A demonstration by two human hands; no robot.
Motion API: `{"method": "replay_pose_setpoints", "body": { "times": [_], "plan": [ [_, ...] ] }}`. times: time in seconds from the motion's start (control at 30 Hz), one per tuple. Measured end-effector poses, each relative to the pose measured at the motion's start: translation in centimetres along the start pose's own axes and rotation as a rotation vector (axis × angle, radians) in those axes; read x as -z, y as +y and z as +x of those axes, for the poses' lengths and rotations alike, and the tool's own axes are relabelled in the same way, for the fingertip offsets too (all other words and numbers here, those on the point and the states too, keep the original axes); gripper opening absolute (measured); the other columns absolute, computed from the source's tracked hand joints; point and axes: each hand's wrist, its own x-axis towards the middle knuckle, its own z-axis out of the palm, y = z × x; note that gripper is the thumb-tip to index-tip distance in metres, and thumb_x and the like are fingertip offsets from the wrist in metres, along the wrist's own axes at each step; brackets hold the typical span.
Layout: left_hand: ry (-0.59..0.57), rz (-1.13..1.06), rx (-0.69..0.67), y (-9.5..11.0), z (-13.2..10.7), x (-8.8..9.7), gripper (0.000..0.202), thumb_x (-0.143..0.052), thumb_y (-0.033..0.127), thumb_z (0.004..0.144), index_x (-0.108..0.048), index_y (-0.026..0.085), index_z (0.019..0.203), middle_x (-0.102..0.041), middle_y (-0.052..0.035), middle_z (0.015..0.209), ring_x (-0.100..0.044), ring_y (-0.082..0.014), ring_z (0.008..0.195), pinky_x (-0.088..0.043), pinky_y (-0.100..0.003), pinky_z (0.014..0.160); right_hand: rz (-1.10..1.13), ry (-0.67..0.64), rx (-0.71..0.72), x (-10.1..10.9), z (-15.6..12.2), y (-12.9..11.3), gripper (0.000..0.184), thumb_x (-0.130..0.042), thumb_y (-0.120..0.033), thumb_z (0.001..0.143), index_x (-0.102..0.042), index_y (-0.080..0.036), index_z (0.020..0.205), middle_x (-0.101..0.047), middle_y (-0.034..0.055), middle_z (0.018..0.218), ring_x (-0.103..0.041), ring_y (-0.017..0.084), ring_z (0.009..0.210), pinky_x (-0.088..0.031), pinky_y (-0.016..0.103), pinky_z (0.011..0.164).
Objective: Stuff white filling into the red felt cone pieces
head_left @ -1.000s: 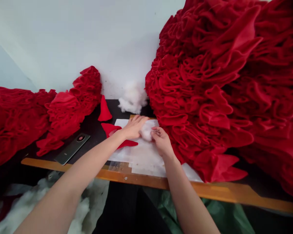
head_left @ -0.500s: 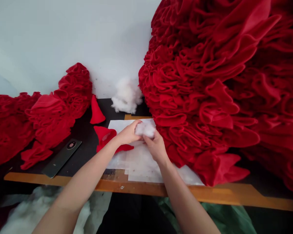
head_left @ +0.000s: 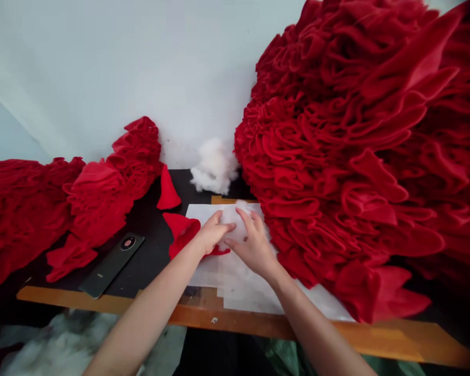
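Note:
A loose tuft of white fibre stuffing (head_left: 232, 214) sits between my two hands, over the white sheets (head_left: 245, 290). My left hand (head_left: 212, 233) has its thumb and fingers about the tuft's left side. On the other side my right hand (head_left: 254, 244) is spread, its fingers apart and curved around the tuft, fingertips touching or close to it. Just left of my left hand lies a red cone-shaped fabric piece (head_left: 182, 230) with its open end toward me, partly hidden by that hand. Behind it a filled-looking red cone (head_left: 167, 190) stands upright.
A tall heap of red fabric pieces (head_left: 337, 156) rises at the right, a lower heap (head_left: 113, 183) at the left. More stuffing (head_left: 214, 167) lies by the wall. A phone (head_left: 112, 267) rests near the wooden table edge (head_left: 254, 322). White stuffing (head_left: 62, 344) shows below the edge.
My fingers have loosened and spread around the stuffing, the right hand's most. The whole view has shifted, so things appear a little lower and farther right.

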Motion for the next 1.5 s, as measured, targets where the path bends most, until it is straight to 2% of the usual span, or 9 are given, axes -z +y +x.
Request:
{"method": "replay_pose_setpoints", "body": {
  "times": [0.17,0.33,0.53,0.67,0.8,1.0,1.17,1.3,1.5],
  "plan": [
    [0.019,-0.103,0.047,0.4,0.2,0.4,0.049,-0.073,0.02,0.065,-0.055,0.025,0.11,-0.059,-0.005,0.12,-0.062,-0.0174,0.092,-0.046,-0.02,0.061,-0.182,-0.036,0.093,0.3,2.0,0.6,0.053,-0.065,-0.016,0.067,-0.056,-0.018,0.119,-0.054,0.014,0.119,-0.051,0.031,0.115,-0.044,0.047,0.097],
    [-0.053,-0.312,0.046,0.5,0.7,1.3,0.031,-0.071,0.017,0.063,-0.061,0.019,0.092,-0.065,-0.0005,0.081,-0.059,-0.0105,0.06,-0.04,-0.018,0.046,-0.051,0.013,-0.042,1.4,3.1,0.8,0.026,-0.058,-0.022,0.074,-0.062,-0.018,0.099,-0.063,0.0092,0.098,-0.061,0.027,0.094,-0.051,0.043,0.083],
    [-0.118,-0.443,-0.034,0.4,0.9,1.0,0.026,-0.069,0.015,0.065,-0.062,0.019,0.09,-0.068,-0.0018,0.084,-0.064,-0.0141,0.074,-0.051,-0.025,0.065,0.079,-0.097,0.028,1.4,2.9,0.0,0.05,-0.072,-0.033,0.067,-0.059,-0.02,0.113,-0.032,0.0152,0.143,-0.044,0.031,0.123,-0.054,0.038,0.076],
    [-0.121,-0.419,-0.033,-0.1,0.8,0.5,0.037,-0.075,0.007,0.057,-0.061,0.019,0.089,-0.067,0.0011,0.082,-0.063,-0.0129,0.074,-0.05,-0.025,0.072,0.083,-0.111,0.113,1.2,3.2,-0.1,0.046,-0.071,-0.024,0.066,-0.06,-0.023,0.111,-0.059,0.0088,0.116,-0.054,0.026,0.111,-0.043,0.043,0.097],
    [-0.104,-0.405,-0.005,-0.8,1.1,0.2,0.037,-0.077,0.006,0.052,-0.059,0.016,0.082,-0.066,0.0007,0.072,-0.063,-0.0138,0.064,-0.05,-0.027,0.064,0.151,-0.096,-0.079,1.3,3.2,0.1,0.02,-0.067,-0.033,0.068,-0.064,-0.022,0.084,-0.066,0.0028,0.081,-0.062,0.022,0.076,-0.052,0.036,0.072],
    [0.047,-0.48,-0.024,0.2,1.4,1.4,0.034,-0.075,0.004,0.05,-0.056,0.015,0.076,-0.065,0.0014,0.065,-0.063,-0.0131,0.058,-0.052,-0.026,0.06,0.299,-0.066,-0.399,2.8,3.7,1.3,0.026,-0.065,-0.043,0.065,-0.06,-0.019,0.074,-0.053,-0.0028,0.052,-0.048,0.015,0.043,-0.042,0.025,0.042],
    [0.219,-0.556,-0.128,1.5,1.3,2.9,0.038,-0.075,0.007,0.054,-0.057,0.016,0.086,-0.066,0.0018,0.072,-0.064,-0.0139,0.065,-0.053,-0.029,0.067,-0.134,0.063,-0.12,2.4,4.4,2.2,0.022,-0.06,-0.026,0.074,-0.064,-0.017,0.095,-0.063,0.013,0.098,-0.062,0.029,0.087,-0.051,0.046,0.081],
    [0.073,-0.504,-0.135,1.1,0.9,2.1,0.032,-0.073,0.014,0.063,-0.061,0.017,0.093,-0.068,-0.0013,0.084,-0.065,-0.0154,0.075,-0.051,-0.028,0.071,-0.344,0.023,0.185,0.8,3.2,0.0,0.057,-0.065,-0.012,0.073,-0.052,-0.021,0.128,-0.03,0.0186,0.144,-0.031,0.039,0.132,-0.033,0.061,0.101],
    [-0.175,-0.261,-0.104,0.4,-1.3,0.8,0.021,-0.068,0.022,0.072,-0.06,0.017,0.091,-0.062,-0.0021,0.087,-0.061,-0.0157,0.082,-0.051,-0.026,0.072,0.007,-0.102,0.332,0.8,2.4,-1.9,0.032,-0.047,-0.015,0.081,-0.064,-0.023,0.106,-0.059,0.0098,0.114,-0.058,0.024,0.107,-0.051,0.04,0.089]
  ]
}}
